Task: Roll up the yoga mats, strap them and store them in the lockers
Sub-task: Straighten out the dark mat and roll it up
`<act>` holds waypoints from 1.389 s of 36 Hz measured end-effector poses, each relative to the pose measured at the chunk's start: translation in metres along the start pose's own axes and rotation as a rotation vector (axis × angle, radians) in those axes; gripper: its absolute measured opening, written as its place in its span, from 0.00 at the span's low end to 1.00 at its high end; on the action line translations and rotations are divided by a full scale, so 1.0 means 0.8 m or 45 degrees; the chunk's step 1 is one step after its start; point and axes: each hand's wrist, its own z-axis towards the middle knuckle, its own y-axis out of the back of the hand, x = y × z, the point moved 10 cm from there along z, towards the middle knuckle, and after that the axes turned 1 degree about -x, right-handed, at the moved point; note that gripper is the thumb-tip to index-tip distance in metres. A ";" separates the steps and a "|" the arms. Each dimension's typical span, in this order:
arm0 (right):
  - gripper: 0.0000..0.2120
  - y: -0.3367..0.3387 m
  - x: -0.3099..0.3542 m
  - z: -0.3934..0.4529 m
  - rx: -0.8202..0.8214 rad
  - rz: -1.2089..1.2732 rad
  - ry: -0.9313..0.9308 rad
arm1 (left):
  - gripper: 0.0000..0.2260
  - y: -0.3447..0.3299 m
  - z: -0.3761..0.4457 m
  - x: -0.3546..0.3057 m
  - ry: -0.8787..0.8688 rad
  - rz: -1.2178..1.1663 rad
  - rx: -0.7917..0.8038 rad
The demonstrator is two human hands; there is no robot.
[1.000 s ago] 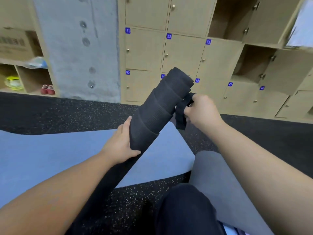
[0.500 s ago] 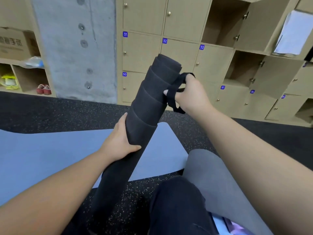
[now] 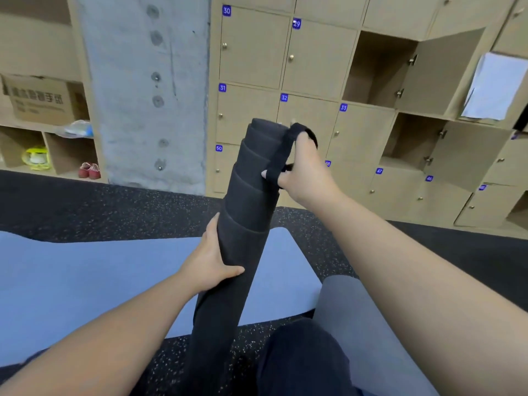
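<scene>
We see our left hand (image 3: 210,260) grip the rolled black mat (image 3: 245,212), right hand (image 3: 304,170) pinching its strap (image 3: 281,155) — strapping unfinished, blue mat (image 3: 85,281) unrolled, lockers (image 3: 380,67) waiting.

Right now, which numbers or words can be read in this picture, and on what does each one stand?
"30", "29", "31", "32", "33", "50", "47": blue tags on locker doors.
Three more blue tags at the lower right: too blurred to read.
Cardboard box: printed characters, too blurred to read.
</scene>
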 end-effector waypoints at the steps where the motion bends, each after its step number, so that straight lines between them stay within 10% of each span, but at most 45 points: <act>1: 0.44 -0.002 0.006 0.000 0.008 -0.027 0.040 | 0.55 0.000 -0.002 0.003 -0.004 0.005 -0.003; 13: 0.40 -0.029 0.023 -0.011 0.118 -0.196 0.215 | 0.53 -0.011 -0.018 0.034 0.027 0.085 0.172; 50: 0.38 -0.060 0.044 -0.002 0.127 0.005 0.170 | 0.42 0.076 -0.024 0.028 0.138 -0.067 -0.272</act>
